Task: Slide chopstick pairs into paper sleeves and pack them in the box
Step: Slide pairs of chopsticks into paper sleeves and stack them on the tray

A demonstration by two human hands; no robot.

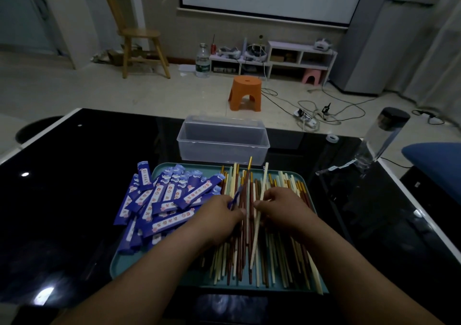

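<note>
Chopsticks (pixel 274 255) sit lower centre on the tray (pixel 117 265), lengthwise up-frame toward the box (pixel 224 147); my right hand (pixel 283 208) pinches a cream one (pixel 264 182), left hand (pixel 219 216) grips a sleeve (pixel 236 197) just left of it.

Table top (pixel 74 175): your work surface looks like black glass, glossy and mirror-smooth.
Tray (pixel 119 265): matt teal plastic.
Sleeves (pixel 159 200): thin printed blue paper with a slight sheen.
Chopsticks (pixel 274 257): smooth cream, brown and red sticks; some tips look gold and metallic; you cannot tell wood from plastic.
Box (pixel 223 147): clear, smooth plastic.
Bottle (pixel 381 137): clear plastic, dark cap.
Stool (pixel 245 93): smooth orange plastic.
Chair (pixel 139 35): plain pale wood.
</note>
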